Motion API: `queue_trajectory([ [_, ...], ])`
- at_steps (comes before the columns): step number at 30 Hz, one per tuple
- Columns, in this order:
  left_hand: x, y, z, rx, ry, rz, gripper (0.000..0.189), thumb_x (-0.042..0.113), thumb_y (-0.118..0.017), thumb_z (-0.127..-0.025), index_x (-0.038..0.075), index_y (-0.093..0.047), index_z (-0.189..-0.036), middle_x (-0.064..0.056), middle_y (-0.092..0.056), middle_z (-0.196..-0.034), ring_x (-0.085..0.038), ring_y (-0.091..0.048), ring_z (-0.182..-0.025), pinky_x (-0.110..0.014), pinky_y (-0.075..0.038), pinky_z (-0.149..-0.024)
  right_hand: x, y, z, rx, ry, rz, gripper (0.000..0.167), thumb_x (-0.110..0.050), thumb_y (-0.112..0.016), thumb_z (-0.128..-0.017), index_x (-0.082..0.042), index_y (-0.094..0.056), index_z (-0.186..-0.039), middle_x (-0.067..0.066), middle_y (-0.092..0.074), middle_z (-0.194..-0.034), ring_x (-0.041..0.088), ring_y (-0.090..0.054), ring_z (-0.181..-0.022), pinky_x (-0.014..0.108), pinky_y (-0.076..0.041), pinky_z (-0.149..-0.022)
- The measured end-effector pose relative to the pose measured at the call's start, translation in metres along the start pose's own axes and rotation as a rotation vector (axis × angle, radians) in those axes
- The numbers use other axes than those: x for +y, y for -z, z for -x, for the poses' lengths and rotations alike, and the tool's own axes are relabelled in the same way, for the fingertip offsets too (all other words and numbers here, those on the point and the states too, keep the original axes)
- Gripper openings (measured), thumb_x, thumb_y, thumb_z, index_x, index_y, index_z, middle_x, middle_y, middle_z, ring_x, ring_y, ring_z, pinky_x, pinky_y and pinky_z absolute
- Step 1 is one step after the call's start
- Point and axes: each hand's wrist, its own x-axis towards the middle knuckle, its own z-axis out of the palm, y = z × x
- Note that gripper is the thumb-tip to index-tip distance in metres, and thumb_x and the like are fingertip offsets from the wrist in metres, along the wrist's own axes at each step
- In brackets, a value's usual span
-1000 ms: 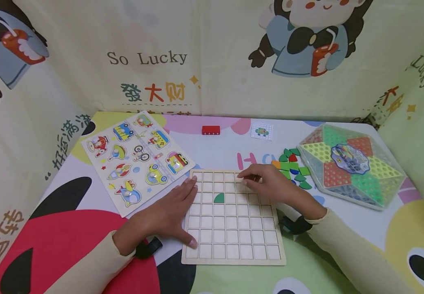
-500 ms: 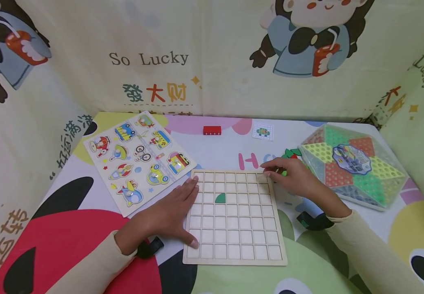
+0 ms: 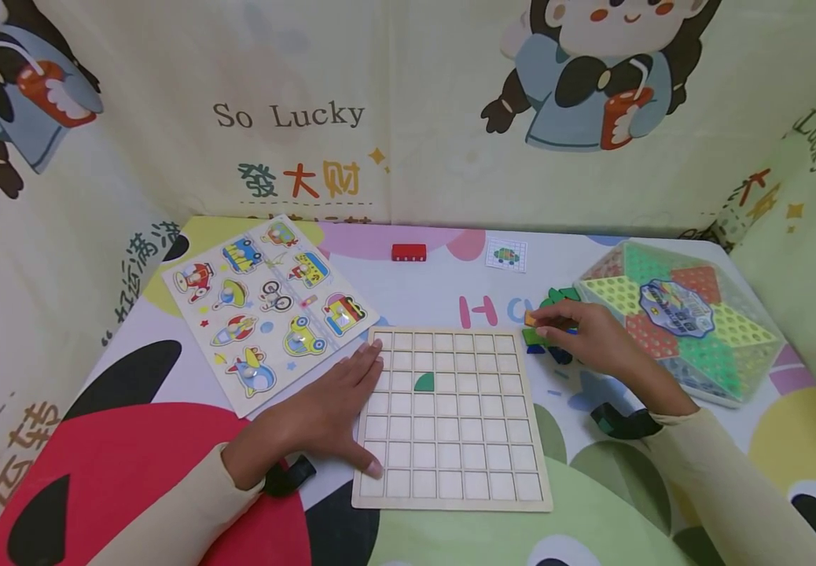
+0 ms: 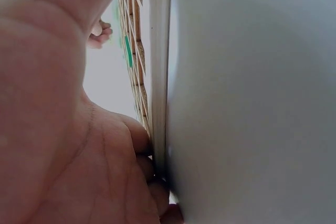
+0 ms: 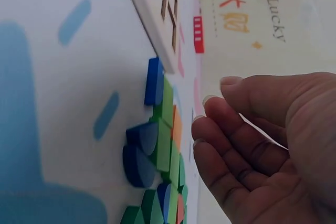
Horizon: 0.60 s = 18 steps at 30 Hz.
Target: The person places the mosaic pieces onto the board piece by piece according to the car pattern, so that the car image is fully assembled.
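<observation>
My left hand (image 3: pixel 330 405) rests along the left edge of a wooden grid board (image 3: pixel 450 507), fingers straight and thumb spread onto its lower left. One green quarter-round piece (image 3: pixel 425 382) sits in a cell of the third row. Over a pile of small coloured pieces to the board's right, my right hand (image 3: pixel 595 334) hangs with loosely bent fingers. In the right wrist view nothing shows between its thumb and fingers. Beneath it lie an orange piece (image 5: pixel 177 129), light green squares (image 5: pixel 164 145) and dark blue pieces (image 5: pixel 138 166); the hand hides part of the pile in the head view.
A sticker-like picture board (image 3: pixel 266 314) with vehicles lies at the left, close to the grid board. Behind are a red block (image 3: pixel 409 252) and a small turtle pattern card (image 3: pixel 506 255). A clear-lidded star game box (image 3: pixel 677 314) stands right of the pile.
My right hand has moved right, from above the grid board's upper right to over the pile of pieces. My left hand stays on the board's edge.
</observation>
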Motion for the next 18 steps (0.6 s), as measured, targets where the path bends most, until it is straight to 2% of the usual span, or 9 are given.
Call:
queue_trajectory([
  [4, 0.001, 0.001, 0.000, 0.002, 0.000, 0.004, 0.130, 0.063, -0.082, -0.059, -0.001, -0.020, -0.153, -0.013, -0.006, -0.162, -0.030, -0.004, -0.147, -0.047, -0.015, -0.116, 0.004, 0.000, -0.002, -0.018, -0.020, 0.008, 0.024, -0.006, -0.069, -0.091, 0.001, -0.068, -0.114, 0.011, -0.070, -0.102, 0.027, -0.068, -0.090, 0.027, -0.054, -0.074],
  [12, 0.000, 0.000, 0.001, -0.002, 0.004, -0.004, 0.130, 0.066, -0.081, -0.059, 0.001, -0.019, -0.154, -0.011, -0.005, -0.162, -0.029, -0.002, -0.148, -0.047, -0.015, -0.116, 0.010, -0.003, -0.006, -0.048, -0.003, -0.016, 0.024, -0.005, -0.072, -0.088, 0.001, -0.069, -0.111, 0.012, -0.069, -0.105, 0.025, -0.067, -0.090, 0.022, -0.052, -0.074],
  [18, -0.001, 0.000, 0.000, 0.003, 0.004, 0.002, 0.131, 0.066, -0.081, -0.059, 0.001, -0.019, -0.154, -0.012, -0.005, -0.162, -0.029, -0.002, -0.148, -0.047, -0.015, -0.116, 0.013, -0.007, -0.008, -0.106, -0.002, 0.022, 0.026, -0.003, -0.073, -0.086, 0.002, -0.069, -0.112, 0.012, -0.067, -0.105, 0.023, -0.064, -0.089, 0.029, -0.053, -0.074],
])
